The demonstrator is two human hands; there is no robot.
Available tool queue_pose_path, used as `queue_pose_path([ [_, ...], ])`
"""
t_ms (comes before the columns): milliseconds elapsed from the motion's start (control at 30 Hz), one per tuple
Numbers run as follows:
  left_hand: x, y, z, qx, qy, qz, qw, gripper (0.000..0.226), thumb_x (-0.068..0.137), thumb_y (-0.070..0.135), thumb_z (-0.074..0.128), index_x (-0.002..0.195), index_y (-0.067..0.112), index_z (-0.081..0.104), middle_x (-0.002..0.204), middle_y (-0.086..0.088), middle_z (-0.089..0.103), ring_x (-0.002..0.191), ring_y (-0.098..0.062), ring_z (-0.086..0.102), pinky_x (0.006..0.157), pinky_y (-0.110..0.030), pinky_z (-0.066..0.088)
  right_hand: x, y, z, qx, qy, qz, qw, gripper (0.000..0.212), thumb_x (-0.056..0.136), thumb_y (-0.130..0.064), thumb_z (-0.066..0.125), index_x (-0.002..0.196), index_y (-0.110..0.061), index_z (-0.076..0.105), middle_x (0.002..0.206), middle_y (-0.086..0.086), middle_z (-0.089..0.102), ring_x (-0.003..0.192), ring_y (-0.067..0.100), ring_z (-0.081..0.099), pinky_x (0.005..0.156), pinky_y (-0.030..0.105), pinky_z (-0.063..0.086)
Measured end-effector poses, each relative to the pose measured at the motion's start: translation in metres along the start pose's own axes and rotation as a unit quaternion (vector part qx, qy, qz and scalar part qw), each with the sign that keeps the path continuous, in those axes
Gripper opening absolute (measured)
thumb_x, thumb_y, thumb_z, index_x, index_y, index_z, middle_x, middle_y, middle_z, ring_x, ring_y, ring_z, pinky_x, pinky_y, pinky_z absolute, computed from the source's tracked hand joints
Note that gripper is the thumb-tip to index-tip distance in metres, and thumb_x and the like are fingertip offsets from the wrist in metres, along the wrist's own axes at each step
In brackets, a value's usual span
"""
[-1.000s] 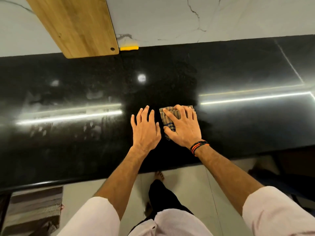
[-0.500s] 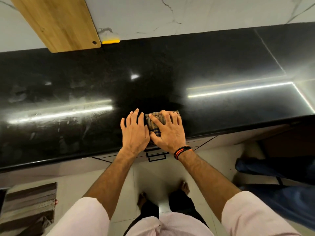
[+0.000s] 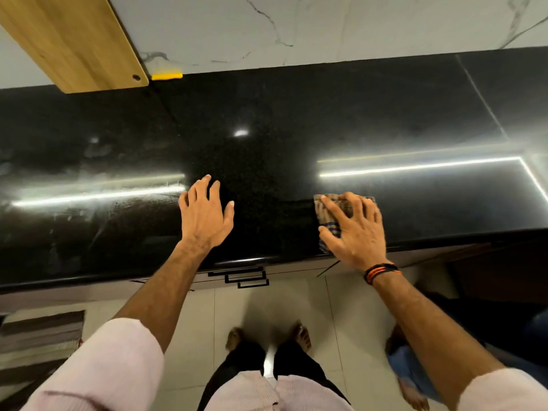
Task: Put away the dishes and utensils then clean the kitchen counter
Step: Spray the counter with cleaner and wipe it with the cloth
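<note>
A glossy black kitchen counter runs across the view, with smears on its left part. My right hand presses flat on a folded checked brown cloth near the counter's front edge, fingers spread over it. My left hand rests on the bare counter to the left of the cloth, fingers loosely spread, holding nothing. A gap of bare counter separates the two hands.
A wooden cutting board leans on the marble wall at the back left, a yellow sponge beside it. Drawer handles sit below the counter edge. A striped mat lies on the floor left; another person's feet stand at right.
My right hand has slid the cloth to the right along the front edge, away from my left hand. The left hand has stayed near the middle, and the two hands are now apart.
</note>
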State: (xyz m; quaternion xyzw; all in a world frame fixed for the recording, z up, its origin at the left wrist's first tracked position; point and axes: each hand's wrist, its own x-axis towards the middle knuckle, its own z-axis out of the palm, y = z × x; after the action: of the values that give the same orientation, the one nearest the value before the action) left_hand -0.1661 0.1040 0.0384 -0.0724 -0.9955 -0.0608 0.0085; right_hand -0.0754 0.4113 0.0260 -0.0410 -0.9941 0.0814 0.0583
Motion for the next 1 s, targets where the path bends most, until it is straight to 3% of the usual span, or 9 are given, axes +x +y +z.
queue_pose_path([
  [200, 0.029, -0.009, 0.005, 0.019, -0.024, 0.011, 0.999, 0.073, 0.095, 0.052, 0.037, 0.152, 0.007, 0.028, 0.161, -0.015, 0.018, 0.148, -0.033, 0.017, 0.118, -0.057, 0.014, 0.009, 0.049, -0.012, -0.004, -0.019, 0.041, 0.999, 0.066, 0.082, -0.063, 0.039, 0.144, -0.042, 0.044, 0.143, 0.004, 0.035, 0.133, 0.034, 0.031, 0.115, 0.051, 0.024],
  [367, 0.031, -0.015, 0.013, 0.010, -0.017, 0.030, 0.999, 0.076, 0.092, 0.055, 0.027, 0.150, 0.005, 0.030, 0.160, -0.017, 0.021, 0.146, -0.035, 0.020, 0.118, -0.057, 0.016, 0.015, 0.039, -0.009, -0.024, -0.022, 0.059, 0.998, 0.066, 0.083, -0.062, 0.036, 0.145, -0.040, 0.044, 0.144, 0.007, 0.035, 0.133, 0.035, 0.030, 0.113, 0.053, 0.026],
  [567, 0.033, -0.016, 0.013, -0.006, -0.016, 0.029, 0.999, 0.073, 0.091, 0.052, 0.032, 0.149, 0.006, 0.033, 0.158, -0.015, 0.023, 0.146, -0.034, 0.021, 0.117, -0.057, 0.016, 0.048, -0.049, 0.010, -0.023, -0.014, 0.009, 1.000, 0.068, 0.079, -0.061, 0.046, 0.143, -0.040, 0.047, 0.143, 0.009, 0.040, 0.130, 0.037, 0.036, 0.112, 0.053, 0.025],
  [767, 0.034, -0.024, 0.016, -0.064, 0.005, 0.036, 0.997, 0.067, 0.087, 0.036, 0.031, 0.148, 0.009, 0.037, 0.159, -0.011, 0.027, 0.147, -0.030, 0.022, 0.119, -0.054, 0.016, 0.079, -0.165, 0.033, 0.028, -0.022, -0.068, 0.997, 0.066, 0.077, -0.059, 0.049, 0.139, -0.037, 0.053, 0.142, 0.009, 0.045, 0.128, 0.036, 0.040, 0.114, 0.053, 0.022],
  [1000, 0.035, -0.025, 0.018, -0.073, 0.023, 0.030, 0.997, 0.065, 0.084, 0.028, 0.033, 0.147, 0.012, 0.039, 0.158, -0.008, 0.030, 0.148, -0.026, 0.023, 0.121, -0.050, 0.016, 0.095, -0.166, 0.040, 0.042, -0.027, -0.077, 0.996, 0.064, 0.078, -0.060, 0.048, 0.139, -0.038, 0.054, 0.143, 0.007, 0.044, 0.129, 0.033, 0.038, 0.114, 0.051, 0.024],
])
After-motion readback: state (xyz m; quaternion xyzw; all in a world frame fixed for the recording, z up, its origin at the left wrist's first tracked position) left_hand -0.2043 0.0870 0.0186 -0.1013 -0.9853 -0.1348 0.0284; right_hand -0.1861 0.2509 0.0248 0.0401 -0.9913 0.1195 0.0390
